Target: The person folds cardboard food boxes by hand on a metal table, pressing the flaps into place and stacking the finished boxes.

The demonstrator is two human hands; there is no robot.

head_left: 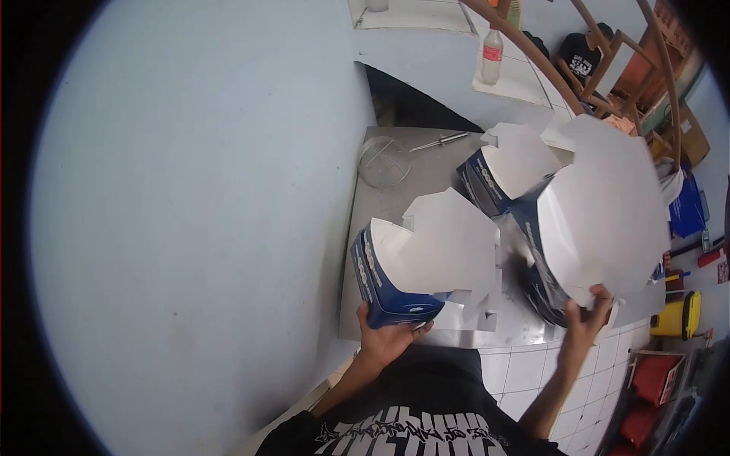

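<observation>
A blue-and-white folded paper food box (407, 300) with its white flaps open rests in my left hand (385, 342), whose thumb and fingers grip its near lower edge. My right hand (587, 315) pinches the near edge of a second blue-and-white paper food box (544, 251), larger in view, tilted and partly blurred, with its wide white lid flaps raised. Behind these two stands a third open paper food box (487, 182) on the metal table.
The metal table (426, 163) adjoins a pale wall (190, 213) on the left. A clear round lid or dish (384, 162) and a thin metal utensil (439, 141) lie at its back. A bottle (492, 57) stands on a ledge beyond; a person (579, 57) is farther off.
</observation>
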